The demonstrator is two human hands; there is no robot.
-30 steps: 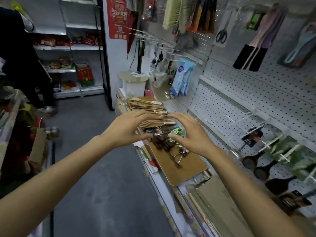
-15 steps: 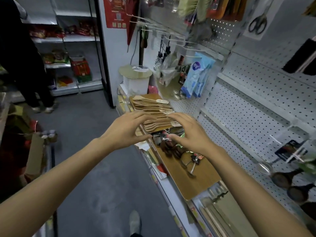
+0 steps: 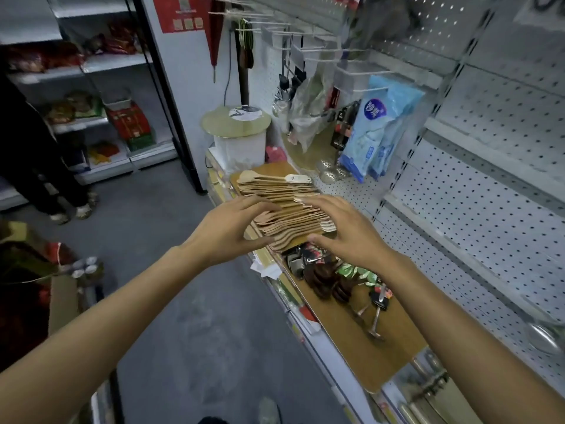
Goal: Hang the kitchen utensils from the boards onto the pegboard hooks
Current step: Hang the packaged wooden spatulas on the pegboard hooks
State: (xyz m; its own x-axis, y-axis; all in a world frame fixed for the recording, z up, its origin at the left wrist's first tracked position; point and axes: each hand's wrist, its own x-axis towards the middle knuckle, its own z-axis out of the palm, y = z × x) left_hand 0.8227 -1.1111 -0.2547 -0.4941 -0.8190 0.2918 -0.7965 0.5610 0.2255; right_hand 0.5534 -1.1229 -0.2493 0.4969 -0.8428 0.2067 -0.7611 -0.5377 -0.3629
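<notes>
A stack of light wooden spatulas and spoons point(image 3: 284, 197) lies on a brown board point(image 3: 351, 338) along the shelf edge. My left hand point(image 3: 226, 231) cups the stack's left side, fingers over the top and thumb under the near end. My right hand point(image 3: 345, 231) closes on the right side, fingers spread over the handles. Nearer me on the board lie dark wooden spoons and packaged utensils point(image 3: 333, 276) and a metal ladle point(image 3: 374, 319). The white pegboard point(image 3: 477, 191) with hooks point(image 3: 330, 52) rises to the right.
Blue packets point(image 3: 376, 130) and plastic-bagged utensils hang on the pegboard's far hooks. A white container with a round lid point(image 3: 237, 130) stands beyond the board. A person point(image 3: 36, 154) stands at the far left by shelves of goods. The grey aisle floor point(image 3: 183, 301) lies to my left.
Both hands moved forward from the dark utensils to the stack of light wooden spoons and now close around it. The view tilted down and nearer to the shelf.
</notes>
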